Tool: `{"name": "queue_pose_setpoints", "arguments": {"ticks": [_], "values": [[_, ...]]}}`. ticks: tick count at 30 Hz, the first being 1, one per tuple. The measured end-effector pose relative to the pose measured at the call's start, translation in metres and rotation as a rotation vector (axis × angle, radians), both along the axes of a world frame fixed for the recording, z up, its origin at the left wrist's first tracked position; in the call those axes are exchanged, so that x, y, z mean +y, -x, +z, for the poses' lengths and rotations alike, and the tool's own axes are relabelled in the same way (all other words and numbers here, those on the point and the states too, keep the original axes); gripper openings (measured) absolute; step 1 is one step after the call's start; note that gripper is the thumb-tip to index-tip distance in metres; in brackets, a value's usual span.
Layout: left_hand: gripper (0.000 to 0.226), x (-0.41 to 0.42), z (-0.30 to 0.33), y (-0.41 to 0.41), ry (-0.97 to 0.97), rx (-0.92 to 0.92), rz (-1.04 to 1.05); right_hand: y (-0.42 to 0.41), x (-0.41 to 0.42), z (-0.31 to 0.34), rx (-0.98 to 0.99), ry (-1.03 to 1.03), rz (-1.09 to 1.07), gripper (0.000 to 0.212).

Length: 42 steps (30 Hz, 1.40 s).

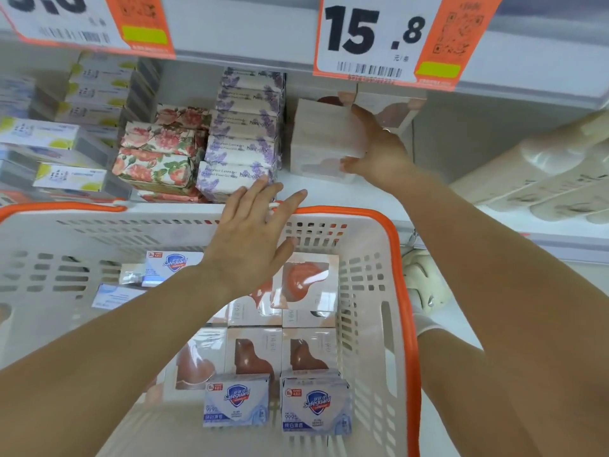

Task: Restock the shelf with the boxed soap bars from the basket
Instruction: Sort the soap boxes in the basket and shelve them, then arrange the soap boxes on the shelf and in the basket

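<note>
Item: pale soap boxes [324, 140], which we judge light, rigid card with crushable corners, best taken across opposite short sides, as our right hand [379, 150] grips them on the shelf [329, 192]; more below our flat, empty left hand [252, 240], in the basket [400, 258].

Two hands: left hand [248, 240], right hand [379, 150]. One basket [400, 258], orange-rimmed. Three Safeguard soap boxes [235, 404] face-up in it. About five peach window-boxed soaps [304, 285] visible there too. Five lavender soap boxes [242, 148] stacked on shelf. Roughly four rose-print soap boxes [155, 166]. Two price tags [375, 37] overhead.
</note>
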<state>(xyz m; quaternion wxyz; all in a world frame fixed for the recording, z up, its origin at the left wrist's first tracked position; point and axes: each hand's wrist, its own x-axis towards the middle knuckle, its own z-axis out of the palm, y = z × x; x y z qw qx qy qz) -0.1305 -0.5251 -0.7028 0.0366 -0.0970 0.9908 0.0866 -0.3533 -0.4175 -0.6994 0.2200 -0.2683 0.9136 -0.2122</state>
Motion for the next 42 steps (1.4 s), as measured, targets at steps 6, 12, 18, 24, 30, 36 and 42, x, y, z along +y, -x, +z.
{"name": "queue_pose_setpoints", "arguments": {"ticks": [6, 12, 18, 24, 30, 36, 42], "values": [[0.062, -0.001, -0.002, -0.001, 0.007, -0.002, -0.003, -0.001, -0.027, -0.010, 0.059, -0.053, -0.034, 0.093], [0.063, 0.001, -0.005, 0.000, 0.025, 0.023, 0.000, 0.001, -0.034, -0.010, 0.117, -0.142, -0.045, 0.085], [0.064, 0.001, 0.000, 0.001, 0.025, 0.009, -0.015, -0.004, -0.034, -0.005, 0.147, -0.184, -0.044, 0.088], [0.080, -0.008, 0.026, 0.001, -0.085, -0.215, -0.084, -0.036, 0.003, 0.034, 0.171, -0.109, -0.114, 0.080], [0.072, 0.002, 0.044, -0.052, -0.264, 0.114, 0.031, -0.129, 0.048, 0.083, 0.239, 0.409, -0.190, 0.037], [0.056, 0.006, 0.000, -0.123, -0.367, -0.126, 0.200, -0.239, 0.074, 0.031, 0.114, 0.076, 0.014, 0.028], [0.021, -0.019, -0.031, -0.136, -0.908, -0.342, 0.884, -0.255, 0.072, -0.027, -0.775, -0.094, -0.594, 0.054]]}}
